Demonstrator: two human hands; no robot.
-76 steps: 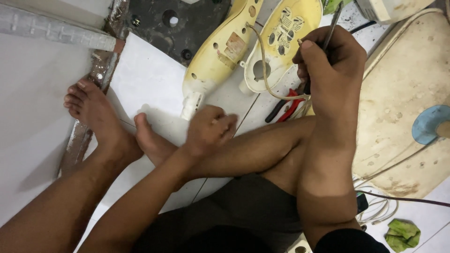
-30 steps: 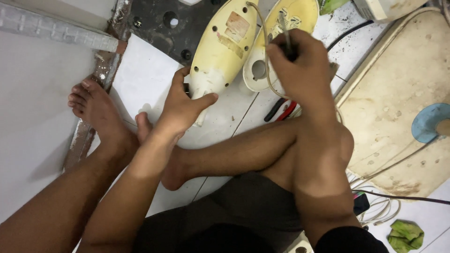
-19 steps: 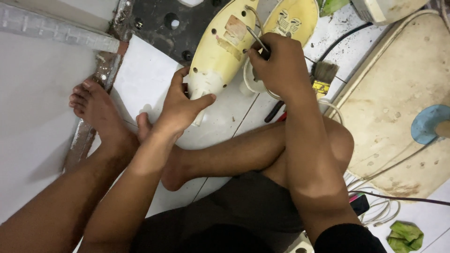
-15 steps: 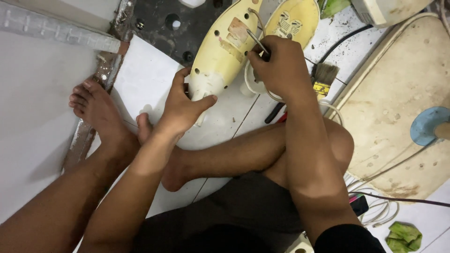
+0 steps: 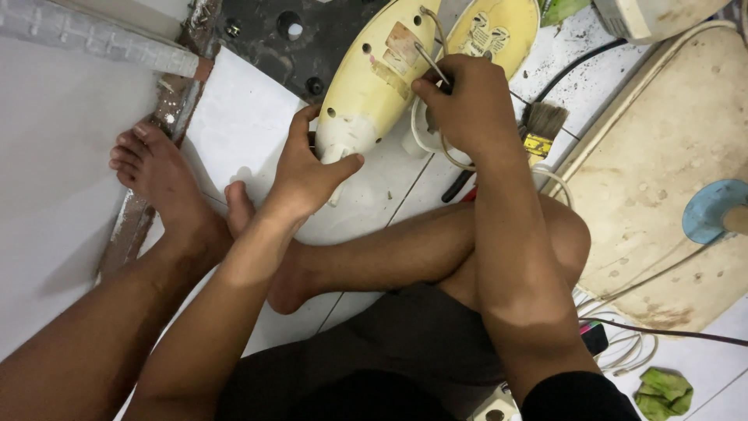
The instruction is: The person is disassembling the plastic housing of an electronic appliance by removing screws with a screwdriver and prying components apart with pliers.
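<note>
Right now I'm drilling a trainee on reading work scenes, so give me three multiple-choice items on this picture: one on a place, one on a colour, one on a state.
1. Where does the paintbrush lie?
A. On the floor, right of the right hand
B. On the left foot
C. Inside the shell

2. What colour is the shell that the left hand grips?
A. Blue
B. Pale yellow
C. Black

3. How is the right hand engaged?
A. Flat and open on the floor
B. Resting on the knee
C. Closed on a thin metal tool set against the shell

Answers: 1 A, the brush lies on the tiles just beyond the right wrist. 2 B, the casing is pale yellow with small holes. 3 C, the fingers are curled round the tool, whose shaft points at the shell.
</note>
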